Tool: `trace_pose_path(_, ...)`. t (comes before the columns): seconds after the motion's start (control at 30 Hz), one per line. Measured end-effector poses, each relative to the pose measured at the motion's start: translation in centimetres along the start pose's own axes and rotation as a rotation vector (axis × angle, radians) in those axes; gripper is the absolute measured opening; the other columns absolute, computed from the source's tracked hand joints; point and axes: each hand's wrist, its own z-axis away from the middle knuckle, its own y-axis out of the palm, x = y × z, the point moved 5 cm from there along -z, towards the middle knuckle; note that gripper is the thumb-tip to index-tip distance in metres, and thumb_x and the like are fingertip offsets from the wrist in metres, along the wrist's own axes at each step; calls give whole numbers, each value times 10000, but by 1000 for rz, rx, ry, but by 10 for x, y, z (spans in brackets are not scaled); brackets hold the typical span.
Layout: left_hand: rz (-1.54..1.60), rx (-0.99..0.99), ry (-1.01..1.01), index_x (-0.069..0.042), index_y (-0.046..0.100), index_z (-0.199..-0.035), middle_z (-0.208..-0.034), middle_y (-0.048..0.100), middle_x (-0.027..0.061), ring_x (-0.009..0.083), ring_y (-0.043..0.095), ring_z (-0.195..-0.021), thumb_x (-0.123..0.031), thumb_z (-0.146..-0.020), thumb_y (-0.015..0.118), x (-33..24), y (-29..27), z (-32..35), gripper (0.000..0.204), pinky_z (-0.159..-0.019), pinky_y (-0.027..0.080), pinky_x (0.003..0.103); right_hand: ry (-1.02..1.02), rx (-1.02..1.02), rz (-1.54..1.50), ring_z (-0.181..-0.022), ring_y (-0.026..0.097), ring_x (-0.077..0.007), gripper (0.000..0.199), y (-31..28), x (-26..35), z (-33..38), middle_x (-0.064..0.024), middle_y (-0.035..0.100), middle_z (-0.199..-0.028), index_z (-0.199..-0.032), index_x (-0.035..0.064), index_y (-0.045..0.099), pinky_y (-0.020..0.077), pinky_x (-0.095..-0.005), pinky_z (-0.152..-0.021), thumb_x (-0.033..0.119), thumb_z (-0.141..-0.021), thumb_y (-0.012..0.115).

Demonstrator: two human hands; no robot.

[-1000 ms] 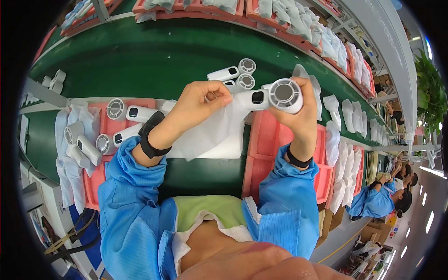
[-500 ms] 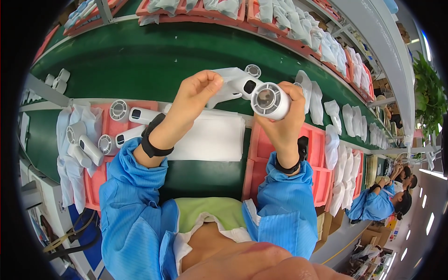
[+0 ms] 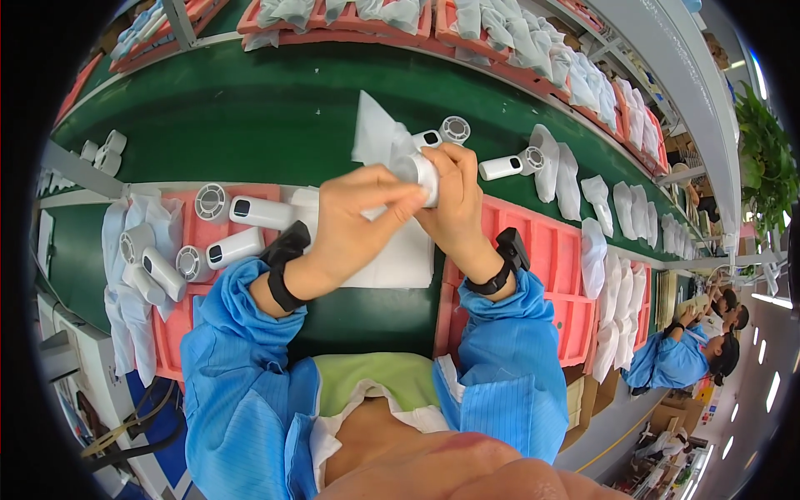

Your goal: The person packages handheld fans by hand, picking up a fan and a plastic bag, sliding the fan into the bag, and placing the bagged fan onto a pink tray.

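Hands grip a white fan (image 3: pixel 423 171) together: left hand (image 3: pixel 358 221) pinches its bag (image 3: pixel 375 137), right hand (image 3: pixel 454 196) should steady the fan.

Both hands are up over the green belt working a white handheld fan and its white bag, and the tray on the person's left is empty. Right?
Not quite: the head view shows the pink tray on the left holding several white fans. The rest stands: the left hand and right hand work the white handheld fan and white bag over the green belt.
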Motion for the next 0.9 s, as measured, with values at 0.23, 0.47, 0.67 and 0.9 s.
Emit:
trace_pose_path(0.23, -330, 16, 253, -68, 723, -1018, -801, 618, 86, 201, 610, -683, 12, -733, 715, -8, 30, 21, 296, -585, 495, 307, -39, 9, 68, -931, 576, -331, 644, -6, -8, -5, -164, 503, -1111, -1209, -1, 518, 514, -359, -711, -14, -616, 770)
trace_pose_path(0.47, -330, 67, 46, -91, 666, -1123, -1121, 570, 108, 256, 630, -820, -14, -702, 736, -4, 28, -8, 434, -639, 536, 328, 471, 38, -362, -1117, 553, -263, 684, -8, -27, 10, -164, 531, -1225, -1331, -7, 413, 482, -360, -898, 10, -720, 718)
trace_pose_path(0.67, -9, 134, 126, -80, 650, -1111, -1241, 515, 133, 251, 602, -973, -81, -737, 762, -4, -5, -28, 390, -787, 519, 324, 278, 184, -628, -1102, 563, -281, 718, -10, -4, -6, -170, 549, -1162, -1349, -3, 389, 471, -346, -907, 50, -717, 726)
trace_pose_path(0.9, 136, -160, 5, -79, 647, -1071, -1255, 508, 128, 249, 529, -1125, -134, -744, 805, 4, -19, -23, 367, -947, 434, 342, 157, 339, -327, -909, 667, -295, 543, -11, -17, 5, -128, 640, -1032, -1250, 0, 505, 528, -357, -768, 44, -752, 716)
